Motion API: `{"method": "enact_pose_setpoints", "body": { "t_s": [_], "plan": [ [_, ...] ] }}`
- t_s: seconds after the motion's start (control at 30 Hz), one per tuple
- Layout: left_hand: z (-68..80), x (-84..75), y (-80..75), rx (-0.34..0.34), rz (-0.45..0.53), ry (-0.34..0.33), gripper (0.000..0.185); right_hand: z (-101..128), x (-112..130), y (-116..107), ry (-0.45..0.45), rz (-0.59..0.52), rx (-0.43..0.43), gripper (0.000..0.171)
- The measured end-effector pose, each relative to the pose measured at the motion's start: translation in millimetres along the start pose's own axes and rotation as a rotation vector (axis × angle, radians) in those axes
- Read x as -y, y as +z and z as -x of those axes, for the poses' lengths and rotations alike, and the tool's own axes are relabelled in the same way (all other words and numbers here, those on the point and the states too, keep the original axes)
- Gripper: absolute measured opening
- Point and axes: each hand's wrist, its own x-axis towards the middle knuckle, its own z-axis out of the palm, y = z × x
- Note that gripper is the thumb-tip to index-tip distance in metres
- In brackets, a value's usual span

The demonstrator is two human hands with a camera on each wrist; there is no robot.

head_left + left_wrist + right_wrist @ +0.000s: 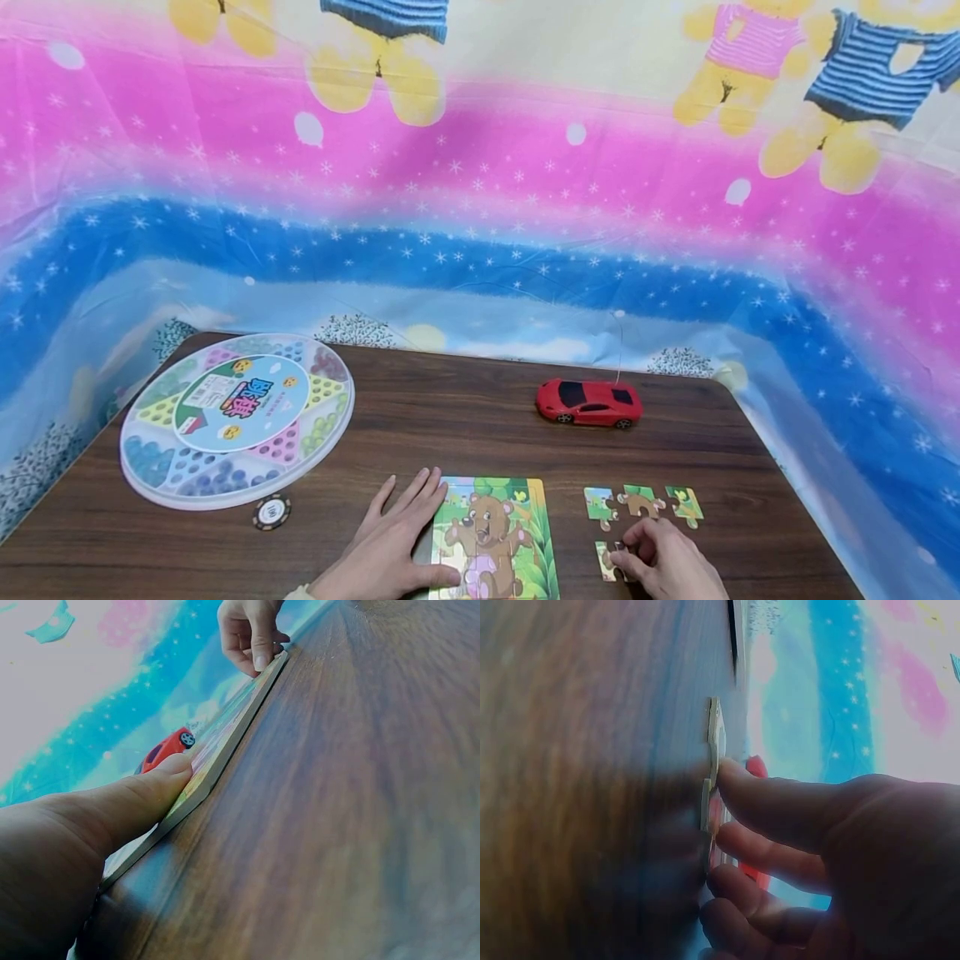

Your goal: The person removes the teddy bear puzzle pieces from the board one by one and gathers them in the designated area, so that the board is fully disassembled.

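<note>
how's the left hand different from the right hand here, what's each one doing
The left hand lies flat with straight fingers on the edge of the bear puzzle board; the right hand curls its fingers round a loose puzzle piece. The left hand touches the big, mostly filled board; the right hand works among small single pieces beside it. Both rest low on the wooden table.

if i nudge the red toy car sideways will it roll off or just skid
The red toy car sits on four wheels on the smooth wooden table, so sideways it would probably skid, not roll. It looks like light plastic and may pivot. An end-on push would likely roll it.
</note>
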Motion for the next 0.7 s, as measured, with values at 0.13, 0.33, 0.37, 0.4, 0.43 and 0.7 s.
{"method": "enact_pose_setpoints", "body": {
  "t_s": [0.13, 0.33, 0.37, 0.4, 0.43, 0.7],
  "plan": [
    [0.6, 1.2, -1.7, 0.005, 0.001, -0.004, 0.102, 0.3, 2.8, -0.2, -0.006, 0.003, -0.005, 0.032],
    [1.2, 1.9, -1.8, 0.012, 0.001, -0.001, 0.099, 2.3, 13.4, -0.8, -0.085, 0.030, -0.026, 0.026],
    [1.0, 2.0, -1.6, 0.013, -0.001, 0.000, 0.099, 3.2, 16.5, -0.2, -0.113, 0.028, -0.038, 0.025],
    [0.6, 2.0, -1.4, 0.014, -0.005, 0.001, 0.099, 4.2, 20.2, 1.0, -0.137, 0.024, -0.052, 0.024],
    [0.3, 1.9, -1.0, 0.016, -0.007, 0.001, 0.100, 5.7, 24.3, 2.2, -0.162, 0.015, -0.063, 0.024],
    [-1.4, 2.1, 0.4, 0.035, -0.048, -0.008, 0.104, 14.8, 61.2, 21.1, -0.398, -0.054, -0.009, 0.014]
  ]
}}
